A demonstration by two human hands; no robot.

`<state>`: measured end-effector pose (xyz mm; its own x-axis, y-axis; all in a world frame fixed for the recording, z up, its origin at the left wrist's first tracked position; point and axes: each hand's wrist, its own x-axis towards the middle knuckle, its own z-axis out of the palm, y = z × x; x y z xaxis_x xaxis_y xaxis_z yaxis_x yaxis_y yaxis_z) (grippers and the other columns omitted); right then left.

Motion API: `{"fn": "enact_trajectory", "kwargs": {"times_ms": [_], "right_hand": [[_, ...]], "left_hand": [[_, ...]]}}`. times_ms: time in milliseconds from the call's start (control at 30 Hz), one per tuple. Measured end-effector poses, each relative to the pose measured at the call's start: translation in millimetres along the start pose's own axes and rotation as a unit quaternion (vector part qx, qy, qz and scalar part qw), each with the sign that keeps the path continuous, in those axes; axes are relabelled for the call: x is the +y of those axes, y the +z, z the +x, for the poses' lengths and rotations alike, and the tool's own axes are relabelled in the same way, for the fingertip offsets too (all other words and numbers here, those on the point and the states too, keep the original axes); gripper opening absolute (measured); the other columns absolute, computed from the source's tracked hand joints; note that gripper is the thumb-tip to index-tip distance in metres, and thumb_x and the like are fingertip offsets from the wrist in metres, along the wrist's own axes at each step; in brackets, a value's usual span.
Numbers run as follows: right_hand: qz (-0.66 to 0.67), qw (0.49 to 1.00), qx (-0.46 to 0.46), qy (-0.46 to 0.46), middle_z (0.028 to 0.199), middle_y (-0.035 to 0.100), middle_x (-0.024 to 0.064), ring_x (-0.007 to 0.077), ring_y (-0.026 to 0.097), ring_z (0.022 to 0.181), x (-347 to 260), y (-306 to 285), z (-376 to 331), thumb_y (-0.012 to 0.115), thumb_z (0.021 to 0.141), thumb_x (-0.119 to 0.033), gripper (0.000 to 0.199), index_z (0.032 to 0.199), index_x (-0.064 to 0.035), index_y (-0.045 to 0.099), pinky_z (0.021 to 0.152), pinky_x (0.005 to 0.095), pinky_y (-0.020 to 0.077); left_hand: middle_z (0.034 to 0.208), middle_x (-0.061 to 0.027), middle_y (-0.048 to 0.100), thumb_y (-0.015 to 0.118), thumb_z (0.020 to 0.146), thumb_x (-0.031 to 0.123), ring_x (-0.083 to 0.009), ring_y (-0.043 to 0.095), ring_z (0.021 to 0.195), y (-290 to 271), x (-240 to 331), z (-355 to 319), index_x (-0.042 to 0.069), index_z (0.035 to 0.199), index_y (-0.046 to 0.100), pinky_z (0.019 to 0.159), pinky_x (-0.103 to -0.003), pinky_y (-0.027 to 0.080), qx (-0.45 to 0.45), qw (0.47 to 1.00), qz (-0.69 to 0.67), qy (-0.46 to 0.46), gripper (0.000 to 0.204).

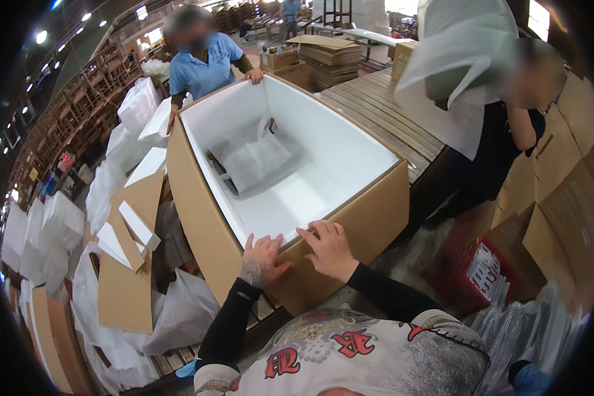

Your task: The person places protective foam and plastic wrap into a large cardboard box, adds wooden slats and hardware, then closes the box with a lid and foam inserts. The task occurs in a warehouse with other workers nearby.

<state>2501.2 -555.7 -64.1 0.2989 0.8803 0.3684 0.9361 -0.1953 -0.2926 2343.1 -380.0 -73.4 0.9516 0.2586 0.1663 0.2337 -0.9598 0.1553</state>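
The big brown carton (376, 204) stands open at the middle of the view, tilted so its far end points toward 11 o'clock, with white lining (330, 135) against its inner walls, probably there as cushioning. Inside, toward the 10 o'clock side, lies a wrapped item (254, 162), its pale sheet perhaps meant to guard against scuffs. At 6 o'clock, the left hand (264, 261) rests on the near rim by the corner and the right hand (330, 251) just beside it, fingers loosely spread and bent over the edge, seemingly to steady it; whether they squeeze I cannot tell. At 11 o'clock a co-worker's hand (254, 76) grips the far rim, as if supporting that end. Slatted boards (383, 109) run off at 1 o'clock; at 2 o'clock another person handles a translucent white sheet (455, 46). Loose cardboard (125, 297) lies at 8 o'clock. The carton's visible sides look unprinted, but dark lettering marks the cardboard flaps (571, 204) at 3 o'clock, white block letters a red container (485, 274) at 4, and red ornamental letters the wearer's shirt (383, 350).
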Motion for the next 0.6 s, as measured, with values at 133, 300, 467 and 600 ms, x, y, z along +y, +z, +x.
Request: {"fn": "enact_trajectory", "kwargs": {"times_ms": [133,300,467,600], "right_hand": [[0.003,0.997,0.064,0.035,0.137,0.05,0.0157,0.0383,0.043,0.134,-14.2,11.9,-9.6,0.08,0.079,-0.018,0.074,0.146,-0.0106,0.049,0.111,0.0513,0.0369],[0.05,0.989,0.121,0.066,0.14,0.049,0.0159,0.0396,0.043,0.135,-51.2,21.4,-36.3,0.078,0.081,-0.016,0.07,0.145,-0.0092,0.05,0.113,0.0489,0.0379],[0.091,0.981,0.153,0.074,0.132,0.057,0.015,0.0349,0.055,0.124,-84.5,22.5,-52.8,0.077,0.083,-0.015,0.065,0.144,-0.0091,0.052,0.104,0.0432,0.0472],[0.123,0.982,0.125,0.07,0.117,0.068,0.011,0.0314,0.064,0.11,-97.8,23.3,-55.7,0.075,0.084,-0.013,0.064,0.144,-0.0104,0.052,0.095,0.0411,0.0527]], "left_hand": [[0.139,-0.0132,0.059,0.079,0.08,0.048,-0.0352,0.042,0.142,-3.3,-9.8,-22.5,0.008,0.147,0.048,0.12,-0.064,0.019,0.039,0.999,0.003,0.019,0.084],[0.151,-0.0138,0.049,0.074,0.083,0.051,-0.0356,0.029,0.15,-2.0,-19.3,-33.7,0.013,0.153,0.042,0.119,-0.067,0.015,0.092,0.994,-0.003,0.055,0.086],[0.154,-0.0163,0.043,0.076,0.083,0.042,-0.0384,0.027,0.15,3.7,-24.0,-38.7,0.014,0.154,0.04,0.118,-0.068,0.017,0.118,0.99,-0.046,0.067,0.084],[0.154,-0.0183,0.041,0.077,0.082,0.037,-0.0403,0.028,0.149,11.4,-26.2,-48.0,0.012,0.152,0.041,0.118,-0.067,0.02,0.151,0.983,-0.08,0.073,0.083]]}}
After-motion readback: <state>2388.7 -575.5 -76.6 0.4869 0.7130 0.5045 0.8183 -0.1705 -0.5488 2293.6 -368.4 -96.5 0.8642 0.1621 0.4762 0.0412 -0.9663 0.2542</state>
